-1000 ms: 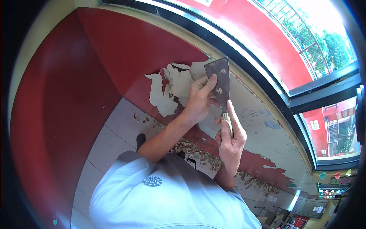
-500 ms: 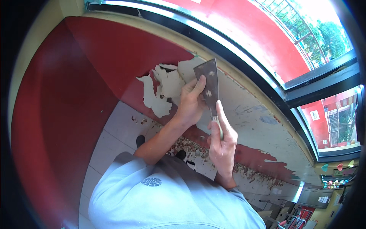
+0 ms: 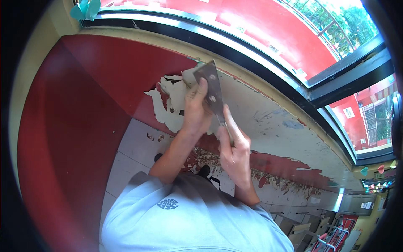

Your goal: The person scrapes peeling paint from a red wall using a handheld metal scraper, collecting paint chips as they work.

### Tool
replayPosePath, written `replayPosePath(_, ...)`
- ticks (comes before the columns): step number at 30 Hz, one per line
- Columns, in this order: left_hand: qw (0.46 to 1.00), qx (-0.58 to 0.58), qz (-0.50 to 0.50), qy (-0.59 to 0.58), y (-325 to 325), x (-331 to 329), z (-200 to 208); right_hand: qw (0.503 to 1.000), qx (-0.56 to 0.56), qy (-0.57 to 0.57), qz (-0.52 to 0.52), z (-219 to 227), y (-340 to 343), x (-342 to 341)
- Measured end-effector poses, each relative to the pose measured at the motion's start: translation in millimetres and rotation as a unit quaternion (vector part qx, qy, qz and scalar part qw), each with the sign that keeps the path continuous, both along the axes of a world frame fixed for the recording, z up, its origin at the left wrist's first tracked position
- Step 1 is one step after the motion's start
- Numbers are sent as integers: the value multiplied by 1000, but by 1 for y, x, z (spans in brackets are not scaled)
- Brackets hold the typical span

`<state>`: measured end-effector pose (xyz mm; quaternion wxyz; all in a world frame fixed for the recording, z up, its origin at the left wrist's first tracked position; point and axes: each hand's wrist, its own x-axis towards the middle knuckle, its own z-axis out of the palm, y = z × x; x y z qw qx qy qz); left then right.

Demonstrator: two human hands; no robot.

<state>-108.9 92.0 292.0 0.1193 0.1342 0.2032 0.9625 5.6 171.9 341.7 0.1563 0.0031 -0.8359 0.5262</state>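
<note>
A wide paint scraper with a dark, speckled metal blade point(image 3: 215, 93) slants up and to the left against the wall beneath the window. My right hand point(image 3: 236, 152) closes round its handle, index finger stretched toward the blade. The fingers of my left hand point(image 3: 196, 110) grip the blade from its left side, thumb lying on its face. Just left of the blade, loose whitish flaps of peeling paint point(image 3: 163, 110) curl off the red wall point(image 3: 121, 69). To the right lies a bare pale grey stretch of wall point(image 3: 268, 126). The blade's far edge is near the sill.
A yellowish sill point(image 3: 247, 84) and black window frame point(image 3: 294, 90) run above the wall. Paint flakes point(image 3: 268, 178) litter the tiled floor point(image 3: 138, 140) around my shoes. Desks and metal-framed furniture point(image 3: 331, 233) stand at the lower right. A teal paper decoration point(image 3: 86, 9) hangs at the upper left.
Both hands and the scraper have shifted left along the wall, toward the peeling flaps. The blade now leans further left. My view has turned slightly.
</note>
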Motion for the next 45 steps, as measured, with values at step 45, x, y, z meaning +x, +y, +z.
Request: replayPosePath(45,995,-76,19,-64,6,9,15,997,30,30,-62,-5,-5,8)
